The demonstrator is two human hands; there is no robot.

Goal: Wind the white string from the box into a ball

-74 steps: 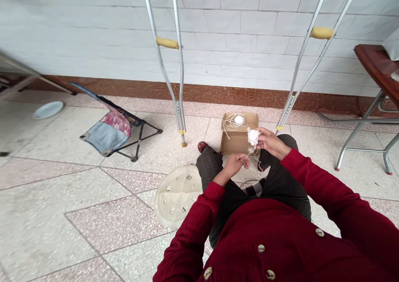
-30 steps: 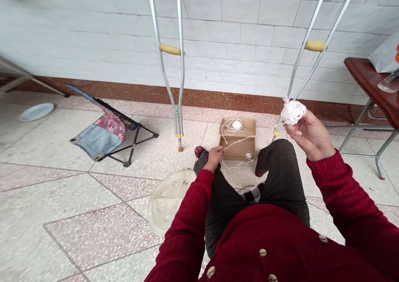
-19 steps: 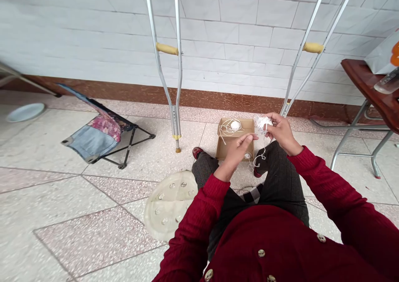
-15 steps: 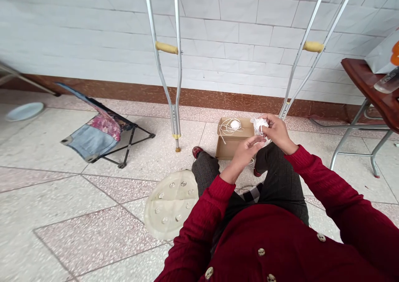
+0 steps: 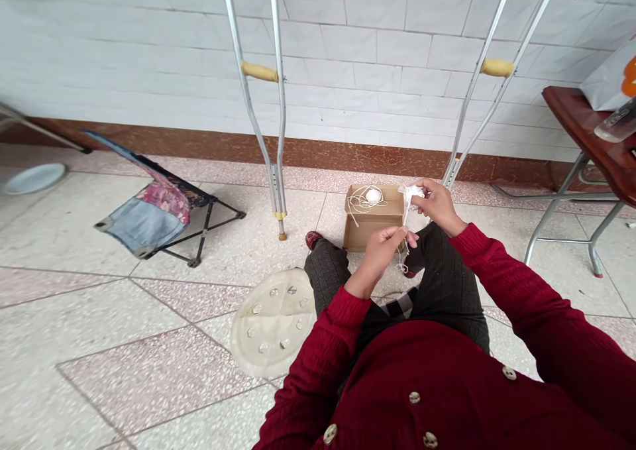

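My right hand (image 5: 433, 205) grips a white bundle (image 5: 410, 193) that looks like soft, gathered material; its exact kind is not clear. A white string (image 5: 407, 217) runs down from the bundle to my left hand (image 5: 386, 248), which pinches it between thumb and finger. The loose end of that string dangles below the left hand in a small tangle (image 5: 402, 266). Just beyond my hands, an open cardboard box (image 5: 372, 231) stands on the floor between my feet. In its far part lies a ball of white cord (image 5: 372, 195), with loose loops around it and one end hanging over.
Two metal crutches (image 5: 278, 191) (image 5: 454, 152) lean on the tiled wall. A folding chair (image 5: 149, 218) stands left, a pale round mat (image 5: 271, 324) lies by my leg. At right is a brown table (image 5: 591, 125) holding a bottle (image 5: 616, 124) and a bag.
My left hand has moved down and slightly left, away from the bundle, drawing the string straight between both hands. My right hand still holds the bundle in nearly the same place.
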